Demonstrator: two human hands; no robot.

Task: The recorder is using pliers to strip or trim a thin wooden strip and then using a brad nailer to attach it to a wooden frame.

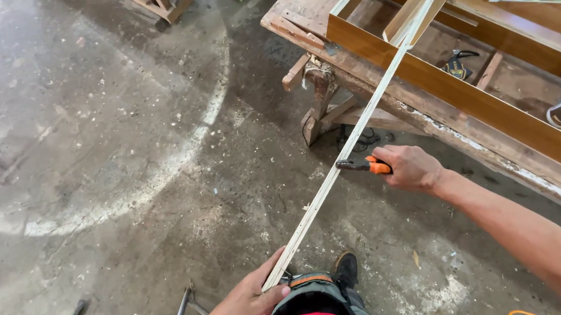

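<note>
My left hand (244, 307) pinches the long, whippy plywood strip (355, 136) at its 6 o'clock end, my right hand (410, 167) fisted around the orange-handled cutter (364, 164) at mid-length, where I judge the strip needs support.

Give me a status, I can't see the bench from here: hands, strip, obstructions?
Left hand grips long wood strip at near end. Right hand holds orange-handled cutter against its edge. Far end rests on brown frame.

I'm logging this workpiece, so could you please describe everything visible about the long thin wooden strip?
The long wooden strip is a pale, narrow, straight slat whose edge looks layered like plywood. It slants from the left hand, which grips its near end, up across the brown wooden frame on the workbench. The right hand presses an orange-handled tool against its edge midway.
</note>
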